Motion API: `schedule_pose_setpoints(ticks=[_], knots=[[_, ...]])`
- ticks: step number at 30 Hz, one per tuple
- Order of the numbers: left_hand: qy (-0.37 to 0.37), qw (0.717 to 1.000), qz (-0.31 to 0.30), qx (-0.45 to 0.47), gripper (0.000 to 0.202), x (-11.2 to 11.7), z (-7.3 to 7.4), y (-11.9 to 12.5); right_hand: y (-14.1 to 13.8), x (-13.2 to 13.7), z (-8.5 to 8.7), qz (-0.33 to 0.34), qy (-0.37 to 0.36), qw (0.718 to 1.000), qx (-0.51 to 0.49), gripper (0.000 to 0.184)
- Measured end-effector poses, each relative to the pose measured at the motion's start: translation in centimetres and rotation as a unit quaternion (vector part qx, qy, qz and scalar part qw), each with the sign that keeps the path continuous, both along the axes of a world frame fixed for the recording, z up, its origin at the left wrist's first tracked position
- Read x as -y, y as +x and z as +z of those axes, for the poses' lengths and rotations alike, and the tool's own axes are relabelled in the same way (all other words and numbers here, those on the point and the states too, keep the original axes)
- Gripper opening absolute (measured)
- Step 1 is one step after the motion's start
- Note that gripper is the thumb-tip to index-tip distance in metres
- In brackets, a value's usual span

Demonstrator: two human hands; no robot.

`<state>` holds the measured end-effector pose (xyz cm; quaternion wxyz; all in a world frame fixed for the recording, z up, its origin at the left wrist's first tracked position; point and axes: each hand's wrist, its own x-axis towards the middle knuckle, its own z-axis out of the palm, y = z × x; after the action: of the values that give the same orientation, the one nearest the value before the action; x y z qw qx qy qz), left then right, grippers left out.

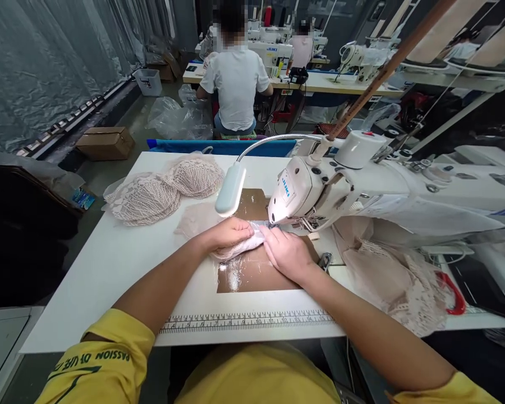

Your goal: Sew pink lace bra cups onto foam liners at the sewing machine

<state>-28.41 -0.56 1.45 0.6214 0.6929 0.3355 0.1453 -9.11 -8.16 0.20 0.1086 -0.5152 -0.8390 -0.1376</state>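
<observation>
My left hand [232,232] is closed on the edge of a pale lace bra cup [246,244], with sheer fabric [193,220] trailing to its left. Close by on the right, my right hand [288,253] has its fingers pressed together on the same piece, just below the head of a white sewing machine [294,188]. The needle area is mostly hidden by the fingers. Under the work lies a brown taped sheet [252,276] on the white table [109,292].
A stack of beige lace cups [147,199] lies at the back left. A lamp [231,188] hangs over the work. Right of the machine are more lace fabric [387,280] and red-handled scissors [453,294]. A ruler strip [248,322] runs along the front. A co-worker [234,84] sits ahead.
</observation>
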Motion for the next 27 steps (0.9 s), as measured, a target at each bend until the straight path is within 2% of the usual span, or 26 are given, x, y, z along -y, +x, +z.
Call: schedule_pose_setpoints(ticks=[3,6,9,13,16,19,22,27], knots=[[0.013,1.000,-0.017,-0.010,0.032,0.2,0.3,-0.3,0.3,-0.4,0.2,0.001,-0.005,1.000,-0.016,0.028],[0.048,0.995,-0.084,-0.028,0.031,0.6,1.2,-0.6,1.4,1.0,0.8,0.035,-0.040,0.994,-0.095,0.025],[0.157,0.975,-0.146,-0.054,0.030,1.0,2.1,-0.5,2.6,3.2,1.3,0.071,-0.105,0.978,-0.166,0.022],[0.345,0.923,-0.142,-0.099,0.023,2.0,2.1,0.3,3.7,5.6,1.1,0.080,-0.145,0.968,-0.189,0.020],[0.437,0.877,-0.145,-0.135,0.025,2.7,1.4,1.1,4.3,6.2,0.7,0.068,-0.141,0.968,-0.199,0.023],[0.486,0.845,-0.153,-0.163,0.024,3.3,0.8,1.7,4.5,6.1,0.5,0.041,-0.138,0.973,-0.179,0.029],[0.514,0.825,-0.152,-0.179,0.026,3.6,0.5,2.0,4.2,6.0,0.4,0.025,-0.152,0.980,-0.126,0.036],[0.545,0.803,-0.146,-0.192,0.035,3.8,0.1,2.2,3.7,6.1,0.4,0.010,-0.157,0.984,-0.082,0.031]])
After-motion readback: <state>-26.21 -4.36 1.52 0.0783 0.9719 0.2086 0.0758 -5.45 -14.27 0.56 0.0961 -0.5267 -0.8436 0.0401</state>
